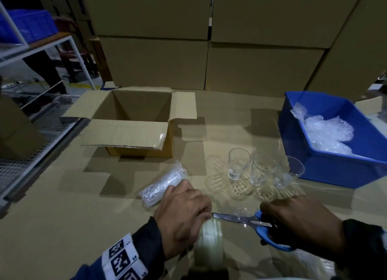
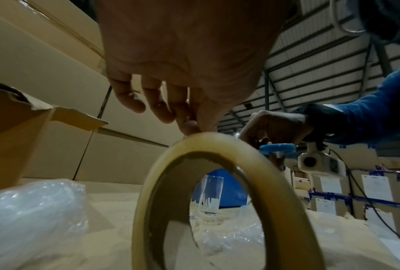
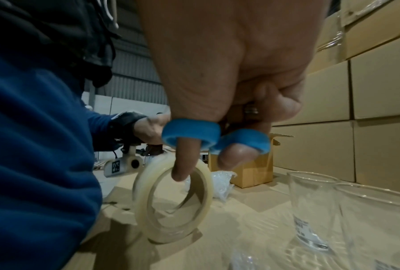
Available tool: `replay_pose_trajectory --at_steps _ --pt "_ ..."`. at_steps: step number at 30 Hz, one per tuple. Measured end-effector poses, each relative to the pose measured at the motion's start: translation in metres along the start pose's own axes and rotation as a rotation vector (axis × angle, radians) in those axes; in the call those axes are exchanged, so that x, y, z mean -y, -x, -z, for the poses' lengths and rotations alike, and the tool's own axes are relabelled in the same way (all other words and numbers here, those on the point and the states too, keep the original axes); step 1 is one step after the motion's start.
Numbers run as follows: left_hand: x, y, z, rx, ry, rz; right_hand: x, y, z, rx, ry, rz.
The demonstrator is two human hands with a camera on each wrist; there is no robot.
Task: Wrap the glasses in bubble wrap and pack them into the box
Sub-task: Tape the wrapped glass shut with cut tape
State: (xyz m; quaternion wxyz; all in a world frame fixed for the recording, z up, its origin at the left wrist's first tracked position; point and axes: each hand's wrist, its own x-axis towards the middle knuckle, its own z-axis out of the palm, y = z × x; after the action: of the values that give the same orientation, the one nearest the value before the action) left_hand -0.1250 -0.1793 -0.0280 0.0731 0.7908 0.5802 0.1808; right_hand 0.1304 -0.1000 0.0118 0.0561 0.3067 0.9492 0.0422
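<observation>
My head camera looks forward and down over the table (image 1: pixel 52 227). Each wrist camera sits low, very near its palm, facing along the fingers — the left rightward, the right leftward. All three share the tape roll (image 1: pixel 209 244) — and each wrist view catches the opposite camera.

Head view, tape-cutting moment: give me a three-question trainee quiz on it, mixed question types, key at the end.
1. True or false: the cardboard box already holds a wrapped glass.
2. Which tool does the right hand grip? A) knife B) scissors C) marker
3. Fill in: the left hand pinches the top of the ___.

Key
1. False: the part of the box interior in view shows nothing, and the one wrapped glass lies on the table.
2. B
3. Tape roll

Three unwrapped glasses stand beside the blue bin.
</observation>
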Motion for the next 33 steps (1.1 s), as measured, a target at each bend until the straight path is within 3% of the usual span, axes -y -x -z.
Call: replay_pose_trajectory --at_steps 5,8,13,23,30,33 --pt "-0.008 0.0 0.007 0.069 -0.103 -0.003 -0.003 0.0 -0.005 -0.036 -0.066 0.033" --pt "-0.015 0.003 0.005 0.03 -0.171 -0.039 -0.004 0.0 -0.005 -0.025 -0.051 0.018" --pt "-0.017 -0.002 0.008 0.128 -0.122 0.077 -0.001 0.0 -0.004 -0.123 -0.012 0.101" --pt "-0.009 -0.005 0.01 0.163 -0.137 0.074 -0.021 -0.012 0.005 -0.032 0.122 0.031" --pt "-0.002 0.001 -0.014 -0.093 -0.214 -0.14 -0.011 -0.014 0.004 0.028 0.076 -0.026" --pt "0.003 0.0 -0.016 -0.12 -0.229 -0.134 -0.005 -0.016 0.008 0.217 0.046 -0.081"
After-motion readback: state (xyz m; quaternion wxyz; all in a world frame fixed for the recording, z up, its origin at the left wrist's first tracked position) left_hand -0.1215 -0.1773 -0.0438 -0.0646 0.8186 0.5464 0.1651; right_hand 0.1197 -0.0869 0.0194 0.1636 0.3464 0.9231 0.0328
